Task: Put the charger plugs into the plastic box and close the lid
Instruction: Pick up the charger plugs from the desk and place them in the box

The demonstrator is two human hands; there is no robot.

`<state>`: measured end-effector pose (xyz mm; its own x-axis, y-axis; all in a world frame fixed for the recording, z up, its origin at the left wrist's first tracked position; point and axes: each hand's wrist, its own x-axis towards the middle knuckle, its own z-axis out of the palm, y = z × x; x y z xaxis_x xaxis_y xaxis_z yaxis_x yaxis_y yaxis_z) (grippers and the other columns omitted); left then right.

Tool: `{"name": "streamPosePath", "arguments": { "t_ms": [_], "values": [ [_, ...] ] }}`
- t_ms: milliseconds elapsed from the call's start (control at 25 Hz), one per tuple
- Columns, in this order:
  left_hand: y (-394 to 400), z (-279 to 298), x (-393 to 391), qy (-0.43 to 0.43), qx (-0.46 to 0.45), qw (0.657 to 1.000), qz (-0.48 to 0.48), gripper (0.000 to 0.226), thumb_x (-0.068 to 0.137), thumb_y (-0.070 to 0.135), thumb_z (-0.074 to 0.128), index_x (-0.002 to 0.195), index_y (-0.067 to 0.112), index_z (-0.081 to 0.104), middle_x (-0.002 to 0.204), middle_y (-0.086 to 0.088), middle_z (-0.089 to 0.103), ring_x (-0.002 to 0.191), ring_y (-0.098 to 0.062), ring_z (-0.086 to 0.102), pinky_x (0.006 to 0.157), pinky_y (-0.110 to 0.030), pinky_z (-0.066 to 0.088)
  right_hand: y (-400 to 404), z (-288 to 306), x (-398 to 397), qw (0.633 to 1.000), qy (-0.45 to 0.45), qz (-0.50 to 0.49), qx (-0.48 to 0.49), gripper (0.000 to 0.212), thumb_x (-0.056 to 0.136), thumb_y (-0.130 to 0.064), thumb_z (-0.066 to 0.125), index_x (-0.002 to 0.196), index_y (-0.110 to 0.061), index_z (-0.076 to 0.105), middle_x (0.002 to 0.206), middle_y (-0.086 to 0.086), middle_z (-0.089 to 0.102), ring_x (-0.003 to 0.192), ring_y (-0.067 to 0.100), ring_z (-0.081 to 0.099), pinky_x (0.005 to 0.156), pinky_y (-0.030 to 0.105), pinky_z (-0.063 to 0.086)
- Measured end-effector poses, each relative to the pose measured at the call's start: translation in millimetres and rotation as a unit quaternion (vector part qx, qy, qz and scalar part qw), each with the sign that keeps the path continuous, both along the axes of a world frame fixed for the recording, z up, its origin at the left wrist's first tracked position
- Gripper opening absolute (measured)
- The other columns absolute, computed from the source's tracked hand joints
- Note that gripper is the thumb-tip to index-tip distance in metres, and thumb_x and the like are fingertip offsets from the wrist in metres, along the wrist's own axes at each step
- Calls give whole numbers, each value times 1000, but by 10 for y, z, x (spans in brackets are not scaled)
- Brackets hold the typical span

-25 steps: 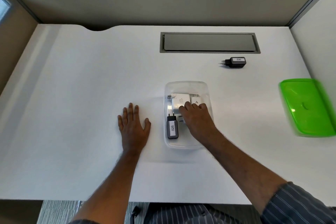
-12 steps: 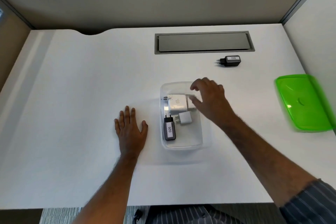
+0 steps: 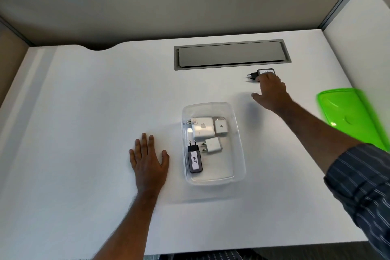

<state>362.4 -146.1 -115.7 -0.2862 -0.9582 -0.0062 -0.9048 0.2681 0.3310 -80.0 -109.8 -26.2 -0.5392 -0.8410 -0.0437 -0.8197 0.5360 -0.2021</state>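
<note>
Reaching toward the desk's far right edge, the right hand [image 3: 271,93] touches the black charger plug [image 3: 260,74], grip unclear; light, rigid, best pinched by its body. Left hand [image 3: 147,159] lies flat.

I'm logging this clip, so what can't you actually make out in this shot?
- Head view: black charger label, part-covered by right hand; whether the grip has closed is hidden.
- Green lid: blurred, near corner behind the sleeve.
- Clear box: four chargers; small print unreadable.

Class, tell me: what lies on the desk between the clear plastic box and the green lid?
Only the right forearm crosses above it; the desk between box and lid is bare, head view.
</note>
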Motion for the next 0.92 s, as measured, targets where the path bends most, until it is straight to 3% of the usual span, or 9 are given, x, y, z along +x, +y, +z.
{"name": "streamPosePath", "arguments": {
  "t_ms": [200,400,720,920],
  "values": [
    [-14,-32,3,-3,-3,1000,3,70,95,45,39,159,19,27,171,-3,22,159,-27,15,129,-52,11,-171,-92,-289,996,60,10,68,65,79,-22,74,135,-5,45,135,19,48,118,41,50,90,52,46],
    [-18,-57,11,-8,-7,1000,1,70,96,45,40,160,20,26,171,-2,20,160,-25,14,129,-52,11,-350,-101,-464,993,71,27,89,64,86,-8,64,145,-7,39,149,14,44,132,37,44,97,52,41],
    [-11,-12,-13,-11,0,1000,2,70,96,44,41,160,18,26,172,-3,20,160,-25,12,129,-52,11,-453,-110,-585,985,132,54,102,46,81,6,55,122,-13,55,118,12,59,108,36,60,87,47,40],
    [-12,-9,-10,-12,1,1000,2,70,95,43,41,160,19,27,172,-3,19,160,-25,12,129,-52,11,-471,-122,-607,981,141,56,122,38,86,1,58,122,-12,55,117,15,59,106,38,58,88,46,40]
  ]
}}
